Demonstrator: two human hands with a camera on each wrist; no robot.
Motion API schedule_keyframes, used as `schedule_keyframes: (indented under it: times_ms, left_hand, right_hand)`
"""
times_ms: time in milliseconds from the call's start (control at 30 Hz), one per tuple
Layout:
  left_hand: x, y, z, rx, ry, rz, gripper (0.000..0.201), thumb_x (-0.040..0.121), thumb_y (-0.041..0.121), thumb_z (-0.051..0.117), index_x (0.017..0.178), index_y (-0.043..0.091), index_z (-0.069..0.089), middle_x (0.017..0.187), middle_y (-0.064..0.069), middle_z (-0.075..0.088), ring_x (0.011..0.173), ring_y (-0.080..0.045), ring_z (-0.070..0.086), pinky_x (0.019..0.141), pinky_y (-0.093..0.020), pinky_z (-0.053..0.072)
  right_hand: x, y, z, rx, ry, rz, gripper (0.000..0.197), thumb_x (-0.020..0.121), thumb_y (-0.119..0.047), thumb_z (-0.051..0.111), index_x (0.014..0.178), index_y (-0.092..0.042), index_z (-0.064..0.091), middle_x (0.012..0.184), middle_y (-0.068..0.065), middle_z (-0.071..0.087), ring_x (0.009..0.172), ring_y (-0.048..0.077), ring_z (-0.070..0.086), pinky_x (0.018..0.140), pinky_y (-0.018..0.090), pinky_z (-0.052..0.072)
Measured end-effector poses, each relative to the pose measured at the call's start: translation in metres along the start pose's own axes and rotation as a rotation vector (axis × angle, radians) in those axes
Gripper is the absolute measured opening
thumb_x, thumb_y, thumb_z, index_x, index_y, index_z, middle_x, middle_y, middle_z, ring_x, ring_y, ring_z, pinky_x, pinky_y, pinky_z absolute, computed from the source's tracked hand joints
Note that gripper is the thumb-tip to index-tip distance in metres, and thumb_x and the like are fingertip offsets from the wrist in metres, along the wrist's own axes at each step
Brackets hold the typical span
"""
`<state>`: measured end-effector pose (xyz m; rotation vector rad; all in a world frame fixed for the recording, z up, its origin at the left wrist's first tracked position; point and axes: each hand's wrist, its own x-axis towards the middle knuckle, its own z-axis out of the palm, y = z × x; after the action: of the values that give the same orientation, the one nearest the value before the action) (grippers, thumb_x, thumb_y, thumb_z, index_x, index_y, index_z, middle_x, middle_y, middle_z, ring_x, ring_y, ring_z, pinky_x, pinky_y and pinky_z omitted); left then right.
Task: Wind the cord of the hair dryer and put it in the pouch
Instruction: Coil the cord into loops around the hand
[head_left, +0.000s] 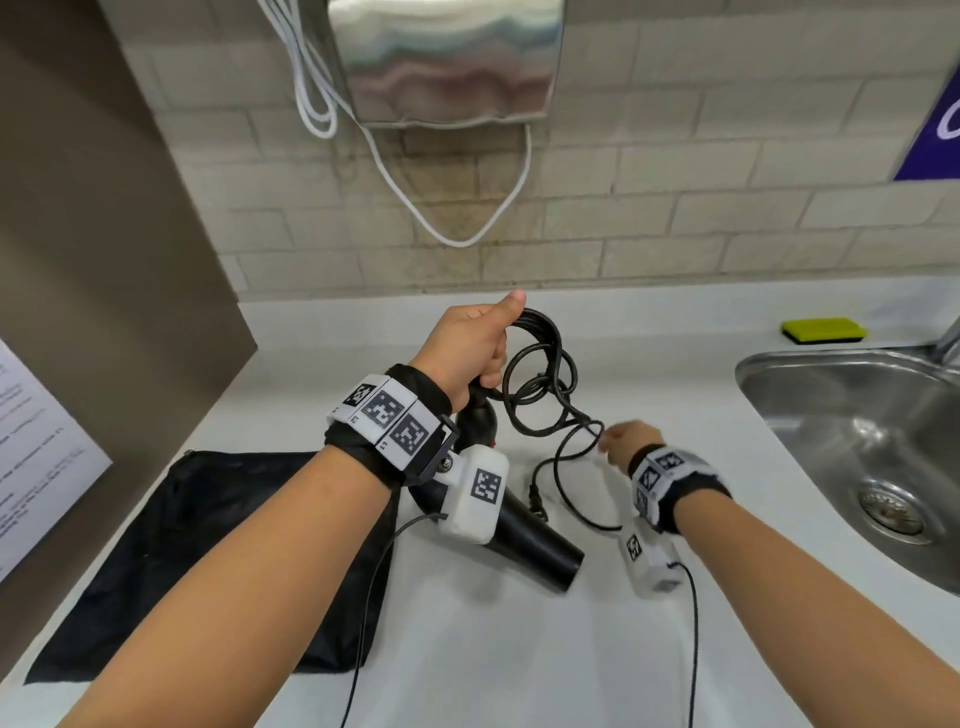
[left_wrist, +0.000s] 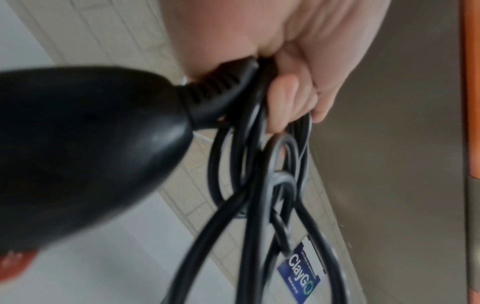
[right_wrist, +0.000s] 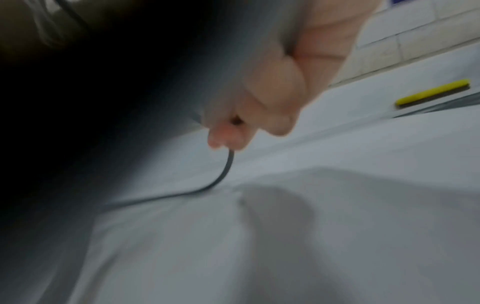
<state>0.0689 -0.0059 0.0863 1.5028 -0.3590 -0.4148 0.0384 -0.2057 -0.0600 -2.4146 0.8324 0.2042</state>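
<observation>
A black hair dryer (head_left: 535, 545) hangs above the white counter, its barrel pointing down to the right. My left hand (head_left: 475, 345) grips several loops of its black cord (head_left: 540, 384) together with the cord's ribbed collar (left_wrist: 218, 86) at the handle end (left_wrist: 91, 148). Lower right, my right hand (head_left: 626, 441) pinches the loose run of cord (right_wrist: 226, 166) between thumb and fingertips; that view is blurred. The cord's plug end (head_left: 535, 501) dangles near the dryer. A flat black pouch (head_left: 197, 561) lies on the counter under my left forearm.
A steel sink (head_left: 857, 457) is set into the counter (head_left: 519, 649) at the right, with a yellow sponge (head_left: 823, 330) behind it. A metal wall unit (head_left: 447, 57) with white cables (head_left: 467, 239) hangs on the tiled wall. A paper notice (head_left: 31, 467) is on the left panel.
</observation>
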Motion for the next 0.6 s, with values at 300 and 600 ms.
schedule_keyframes:
  times_ms: [300,600]
  left_hand:
    - [0.004,-0.001,0.002,0.263,-0.013,0.039,0.031,0.077,-0.014,0.057,0.072,0.016,0.060,0.057,-0.002,0.032,0.034,-0.007,0.024,0.037,-0.016,0.021]
    - [0.008,-0.002,0.005,0.206,0.051,0.037,0.036,0.077,-0.017,0.052,0.075,0.017,0.062,0.059,-0.002,0.031,0.039,-0.008,0.024,0.036,-0.017,0.021]
  right_hand:
    - [-0.024,-0.015,-0.006,-0.310,0.060,-0.096,0.033,0.095,-0.017,0.040,0.122,-0.011,0.058,0.127,0.009,0.057,0.115,0.025,0.054,0.094,0.029,0.044]
    - [-0.079,-0.032,-0.011,0.829,0.177,-0.639,0.052,0.071,0.001,0.040,0.117,-0.024,0.043,0.086,0.007,0.057,0.065,0.007,0.058,0.060,0.025,0.049]
